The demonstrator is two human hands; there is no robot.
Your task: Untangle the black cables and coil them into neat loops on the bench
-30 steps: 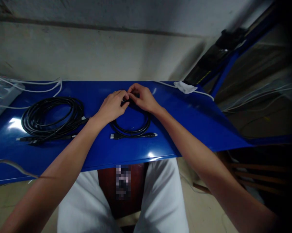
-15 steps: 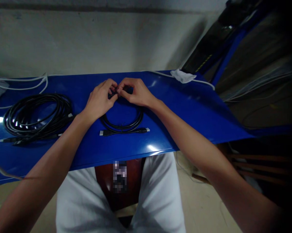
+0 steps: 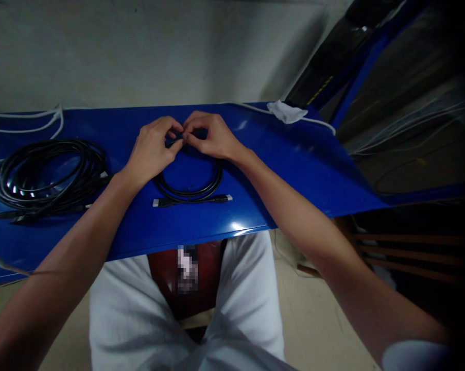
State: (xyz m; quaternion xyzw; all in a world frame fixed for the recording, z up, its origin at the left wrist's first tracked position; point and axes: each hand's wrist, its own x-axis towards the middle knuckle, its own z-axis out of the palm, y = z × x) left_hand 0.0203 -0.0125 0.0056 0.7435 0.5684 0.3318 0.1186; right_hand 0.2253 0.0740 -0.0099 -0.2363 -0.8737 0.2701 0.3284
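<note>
A coiled black cable lies on the blue tabletop, its two pale-tipped connector ends pointing apart along the near side. A thin tie binds the loop close to these ends. At the loop's far side, my left hand is closed with thumb and fingers around a dark stretch of the cable. My right hand pinches with thumb and forefinger, its tips meeting the left fingertips. Whatever small thing lies between the right fingertips is hidden.
Left of my left forearm rests a larger bundle of black cables with several connectors. White cords run along the back edge by the wall. A crumpled white wrapping sits on a cord at back right, near a blue frame post.
The whole view has shifted slightly, so the table and cables appear a little higher and further left. My hands stay together at the coil's far side, fingertips changing position slightly.
</note>
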